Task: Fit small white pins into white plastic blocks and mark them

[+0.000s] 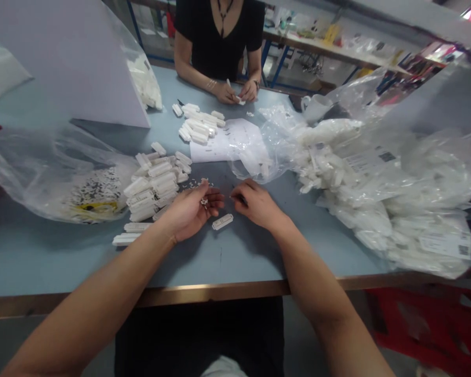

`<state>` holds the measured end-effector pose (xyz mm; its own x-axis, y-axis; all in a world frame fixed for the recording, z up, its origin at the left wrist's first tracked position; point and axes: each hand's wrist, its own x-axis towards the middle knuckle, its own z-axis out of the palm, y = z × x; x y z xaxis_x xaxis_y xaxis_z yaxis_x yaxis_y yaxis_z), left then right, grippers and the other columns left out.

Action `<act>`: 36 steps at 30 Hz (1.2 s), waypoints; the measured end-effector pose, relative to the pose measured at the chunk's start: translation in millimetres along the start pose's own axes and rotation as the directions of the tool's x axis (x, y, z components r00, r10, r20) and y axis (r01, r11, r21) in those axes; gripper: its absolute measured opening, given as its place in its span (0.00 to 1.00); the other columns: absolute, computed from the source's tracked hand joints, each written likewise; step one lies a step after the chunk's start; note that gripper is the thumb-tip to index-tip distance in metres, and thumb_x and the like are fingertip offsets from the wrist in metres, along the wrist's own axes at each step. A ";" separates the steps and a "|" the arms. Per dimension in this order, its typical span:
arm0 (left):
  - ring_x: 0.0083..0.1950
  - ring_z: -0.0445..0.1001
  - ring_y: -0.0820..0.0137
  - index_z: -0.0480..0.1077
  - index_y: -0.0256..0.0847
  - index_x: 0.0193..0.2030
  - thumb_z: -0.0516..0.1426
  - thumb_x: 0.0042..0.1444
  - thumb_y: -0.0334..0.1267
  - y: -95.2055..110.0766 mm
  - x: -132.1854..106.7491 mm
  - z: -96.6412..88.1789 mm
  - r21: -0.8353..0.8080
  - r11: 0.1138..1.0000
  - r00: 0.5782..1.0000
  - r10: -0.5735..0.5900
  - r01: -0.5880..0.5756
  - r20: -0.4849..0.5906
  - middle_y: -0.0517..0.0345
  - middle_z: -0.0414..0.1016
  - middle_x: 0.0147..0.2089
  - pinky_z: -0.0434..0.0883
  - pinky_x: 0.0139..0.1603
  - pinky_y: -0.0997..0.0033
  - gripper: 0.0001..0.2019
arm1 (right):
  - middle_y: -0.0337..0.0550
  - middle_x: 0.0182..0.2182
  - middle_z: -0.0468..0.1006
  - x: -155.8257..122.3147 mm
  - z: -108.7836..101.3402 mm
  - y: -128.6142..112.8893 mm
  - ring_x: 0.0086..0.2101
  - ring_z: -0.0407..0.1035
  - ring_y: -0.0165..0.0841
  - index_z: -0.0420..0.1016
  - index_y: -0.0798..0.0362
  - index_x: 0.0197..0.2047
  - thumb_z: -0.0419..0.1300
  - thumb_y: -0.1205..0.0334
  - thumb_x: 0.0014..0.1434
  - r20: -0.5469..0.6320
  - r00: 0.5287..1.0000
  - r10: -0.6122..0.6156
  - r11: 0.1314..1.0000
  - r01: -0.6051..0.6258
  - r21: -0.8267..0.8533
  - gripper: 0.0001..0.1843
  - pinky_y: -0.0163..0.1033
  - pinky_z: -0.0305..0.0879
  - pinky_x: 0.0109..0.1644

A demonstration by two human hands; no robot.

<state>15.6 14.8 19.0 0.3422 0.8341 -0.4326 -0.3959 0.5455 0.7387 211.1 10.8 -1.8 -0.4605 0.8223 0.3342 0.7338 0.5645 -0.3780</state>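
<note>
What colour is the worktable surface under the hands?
The worktable surface is pale grey-blue, shown best in the head view.

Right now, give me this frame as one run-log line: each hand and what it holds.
left hand: small white pieces on palm | right hand: curled, contents unclear | nearby: white plastic part on table

The bench (227, 262) carries all items. A loose block (222, 221) lies just before the left hand (190, 209) and right hand (257, 204). A pile of blocks (151, 183) lies left of the hands, with a plastic bag (58, 178) further left. A second pile (198, 124) lies behind, beside a paper sheet (223, 141). A bulging bag (392, 193) occupies the right side.
</note>
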 end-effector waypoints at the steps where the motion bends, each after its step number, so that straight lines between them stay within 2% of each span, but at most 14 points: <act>1: 0.34 0.74 0.70 0.73 0.32 0.35 0.53 0.65 0.44 -0.4 -1.0 1.6 -0.001 1.000 1.000 -0.021 0.021 0.018 0.46 0.75 0.35 0.71 0.29 0.75 0.16 | 0.45 0.36 0.74 -0.4 0.9 -4.1 0.40 0.68 0.34 0.74 0.54 0.40 0.55 0.67 0.62 -0.056 0.998 -0.006 0.999 0.008 0.038 0.07 0.38 0.66 0.46; 5: 0.32 0.72 0.72 0.73 0.32 0.35 0.51 0.66 0.43 -2.2 -2.5 2.9 0.001 0.999 0.997 -0.050 0.050 0.056 0.48 0.74 0.33 0.70 0.28 0.76 0.17 | 0.45 0.39 0.77 0.8 1.1 -14.0 0.41 0.70 0.34 0.76 0.50 0.45 0.53 0.64 0.66 -0.082 0.996 0.018 0.995 -0.010 0.095 0.11 0.39 0.67 0.47; 9: 0.25 0.65 0.77 0.72 0.33 0.37 0.54 0.63 0.40 -0.5 -0.7 -3.0 0.069 0.997 0.999 -0.026 0.028 -0.039 0.57 0.68 0.28 0.60 0.20 0.79 0.12 | 0.48 0.39 0.77 -0.1 -7.2 2.1 0.41 0.69 0.36 0.76 0.52 0.43 0.52 0.63 0.67 -0.170 0.972 0.164 0.985 -0.172 -0.028 0.11 0.40 0.66 0.47; 12: 0.19 0.51 0.79 0.70 0.38 0.36 0.57 0.59 0.41 5.5 -1.9 -6.2 0.291 0.957 0.998 0.039 -0.022 -0.051 0.68 0.55 0.22 0.48 0.18 0.78 0.08 | 0.50 0.37 0.76 -3.8 -7.6 16.2 0.41 0.69 0.38 0.75 0.55 0.42 0.56 0.60 0.66 -0.046 0.973 0.226 0.957 -0.230 -0.176 0.09 0.41 0.65 0.45; 14: 0.19 0.50 0.78 0.71 0.40 0.34 0.59 0.56 0.45 10.3 -4.9 -6.5 0.577 0.809 0.992 0.122 -0.109 0.017 0.68 0.54 0.20 0.48 0.19 0.76 0.10 | 0.51 0.37 0.76 -5.2 -2.7 19.6 0.40 0.69 0.39 0.74 0.57 0.41 0.58 0.58 0.64 0.040 0.962 0.272 0.924 -0.249 -0.291 0.10 0.41 0.64 0.43; 16: 0.22 0.57 0.75 0.72 0.41 0.32 0.62 0.53 0.49 13.4 -8.6 -6.1 0.825 0.518 0.971 0.187 -0.227 0.149 0.64 0.62 0.22 0.52 0.23 0.74 0.13 | 0.52 0.37 0.77 -4.9 3.2 18.8 0.40 0.70 0.40 0.74 0.57 0.40 0.58 0.60 0.64 0.078 0.950 0.303 0.896 -0.256 -0.362 0.09 0.41 0.64 0.42; 18: 0.24 0.62 0.71 0.74 0.43 0.33 0.65 0.47 0.52 13.2 -11.5 -6.0 0.917 0.275 0.951 0.189 -0.289 0.243 0.62 0.67 0.22 0.54 0.25 0.73 0.15 | 0.53 0.36 0.78 -3.5 6.1 16.4 0.39 0.70 0.40 0.73 0.56 0.38 0.58 0.62 0.62 0.076 0.944 0.321 0.882 -0.269 -0.388 0.06 0.40 0.63 0.41; 20: 0.26 0.65 0.67 0.74 0.45 0.36 0.68 0.39 0.54 10.0 -12.5 -6.7 0.948 0.137 0.951 0.159 -0.286 0.264 0.60 0.69 0.23 0.55 0.27 0.71 0.21 | 0.53 0.34 0.78 -2.4 3.8 14.7 0.36 0.71 0.39 0.73 0.56 0.36 0.58 0.64 0.61 0.056 0.932 0.358 0.874 -0.314 -0.371 0.05 0.39 0.62 0.38; 22: 0.28 0.69 0.62 0.73 0.46 0.38 0.70 0.36 0.55 5.2 -11.8 -7.7 0.967 0.008 0.960 0.119 -0.256 0.253 0.57 0.72 0.26 0.56 0.28 0.70 0.24 | 0.51 0.31 0.78 -2.8 -3.3 14.9 0.31 0.70 0.37 0.72 0.56 0.39 0.56 0.63 0.62 0.025 0.907 0.420 0.873 -0.396 -0.284 0.06 0.38 0.61 0.34; 24: 0.32 0.73 0.57 0.73 0.47 0.39 0.67 0.40 0.54 1.1 -10.0 -8.3 0.962 -0.135 0.966 0.071 -0.238 0.249 0.53 0.75 0.31 0.58 0.30 0.68 0.21 | 0.45 0.28 0.76 -4.8 -12.3 16.8 0.27 0.68 0.34 0.70 0.55 0.45 0.53 0.61 0.63 -0.013 0.892 0.452 0.887 -0.451 -0.102 0.10 0.37 0.60 0.32; 27: 0.36 0.75 0.54 0.73 0.47 0.40 0.61 0.51 0.52 -1.5 -6.8 -8.0 0.940 -0.257 0.968 0.051 -0.226 0.247 0.49 0.77 0.34 0.60 0.33 0.66 0.14 | 0.38 0.28 0.73 -8.1 -20.8 20.4 0.27 0.66 0.29 0.69 0.52 0.50 0.50 0.59 0.65 -0.063 0.911 0.408 0.884 -0.377 0.278 0.13 0.36 0.63 0.35; 31: 0.37 0.75 0.54 0.74 0.47 0.42 0.59 0.54 0.49 -1.1 -3.0 -7.6 0.956 -0.233 0.970 0.127 -0.176 0.209 0.49 0.78 0.35 0.62 0.35 0.65 0.13 | 0.40 0.35 0.74 -8.1 -13.4 20.0 0.34 0.70 0.29 0.68 0.50 0.53 0.51 0.51 0.65 -0.081 0.912 0.401 0.662 -0.228 0.714 0.18 0.38 0.68 0.41; 33: 0.38 0.76 0.53 0.74 0.47 0.44 0.59 0.54 0.48 -2.0 -0.9 -8.2 0.964 -0.213 0.970 0.149 -0.160 0.194 0.48 0.79 0.36 0.63 0.36 0.65 0.13 | 0.41 0.37 0.74 -6.8 -5.1 16.0 0.37 0.71 0.31 0.67 0.48 0.53 0.58 0.48 0.60 -0.089 0.888 0.451 0.551 -0.199 0.811 0.21 0.39 0.69 0.41; 36: 0.40 0.76 0.52 0.73 0.47 0.47 0.58 0.55 0.50 -6.5 2.9 -9.9 0.962 -0.230 0.965 0.179 -0.146 0.189 0.48 0.79 0.37 0.64 0.37 0.64 0.16 | 0.36 0.29 0.72 -5.9 4.0 6.6 0.31 0.69 0.29 0.70 0.48 0.46 0.62 0.45 0.58 -0.024 0.858 0.513 0.462 -0.252 0.850 0.19 0.37 0.68 0.37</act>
<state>10.7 14.5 7.8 0.4206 0.8877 -0.1872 0.8610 -0.3255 0.3909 216.6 10.0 -9.7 -0.0071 0.9935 0.1136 0.0304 0.1138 -0.9930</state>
